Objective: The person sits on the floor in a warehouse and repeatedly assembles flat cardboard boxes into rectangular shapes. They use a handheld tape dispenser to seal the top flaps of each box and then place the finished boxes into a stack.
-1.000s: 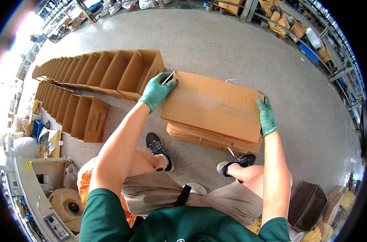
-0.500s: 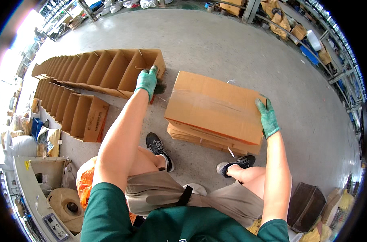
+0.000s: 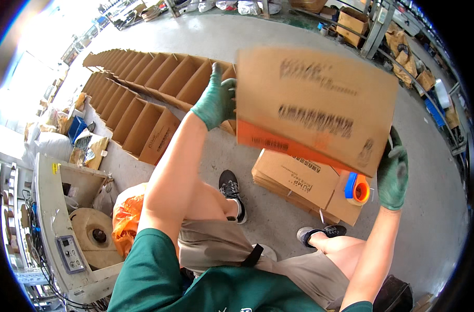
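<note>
— What's over on the left?

— Two rows of opened cardboard boxes (image 3: 143,88) standing on the concrete floor (image 3: 278,31), running away toward the far wall.

— And the hands?

— Both wear green gloves. The left hand (image 3: 215,101) is clamped on the left edge of a flattened cardboard box (image 3: 315,106), which is held up in the air, tilted and blurred, in front of the person.

— The other side?

— The right hand (image 3: 394,171) grips that box's lower right corner. Below it, a stack of flattened boxes (image 3: 299,182) lies on the floor, with a blue-and-orange tape dispenser (image 3: 357,188) on top, just beside the right glove.
</note>
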The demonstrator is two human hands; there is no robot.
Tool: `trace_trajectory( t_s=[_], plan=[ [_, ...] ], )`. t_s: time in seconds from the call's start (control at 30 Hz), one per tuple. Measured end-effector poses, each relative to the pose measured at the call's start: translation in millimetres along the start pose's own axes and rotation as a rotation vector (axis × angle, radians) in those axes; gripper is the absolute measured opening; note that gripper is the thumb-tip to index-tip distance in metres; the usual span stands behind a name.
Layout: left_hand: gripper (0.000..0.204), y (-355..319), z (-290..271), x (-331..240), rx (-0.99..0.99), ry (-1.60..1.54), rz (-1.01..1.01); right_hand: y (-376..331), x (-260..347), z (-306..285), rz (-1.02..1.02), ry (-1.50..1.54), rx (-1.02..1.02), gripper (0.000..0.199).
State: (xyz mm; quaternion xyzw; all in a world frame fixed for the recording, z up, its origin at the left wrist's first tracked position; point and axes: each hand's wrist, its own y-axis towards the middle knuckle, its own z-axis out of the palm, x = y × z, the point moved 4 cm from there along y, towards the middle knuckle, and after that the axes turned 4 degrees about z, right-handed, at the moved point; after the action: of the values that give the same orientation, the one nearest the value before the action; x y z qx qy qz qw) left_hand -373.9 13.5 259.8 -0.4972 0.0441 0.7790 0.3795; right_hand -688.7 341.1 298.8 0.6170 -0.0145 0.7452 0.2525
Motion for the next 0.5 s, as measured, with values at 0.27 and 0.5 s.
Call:
trace_trajectory(
  t_s=[0.27, 0.5],
  plan=[
    [0.084, -43.7, -26.7, -25.3, 0.007, 0.293, -0.169, 12.9, -12.6, 17.3, 0.039, -0.326, -0.045, 0.055],
    [0.032, -123.7, -125.6, -58.5, -0.404, 0.488, 0.106, 21.8, -25.9, 94.7, 0.038, -0.312, 0.136, 0.049]
  ],
)
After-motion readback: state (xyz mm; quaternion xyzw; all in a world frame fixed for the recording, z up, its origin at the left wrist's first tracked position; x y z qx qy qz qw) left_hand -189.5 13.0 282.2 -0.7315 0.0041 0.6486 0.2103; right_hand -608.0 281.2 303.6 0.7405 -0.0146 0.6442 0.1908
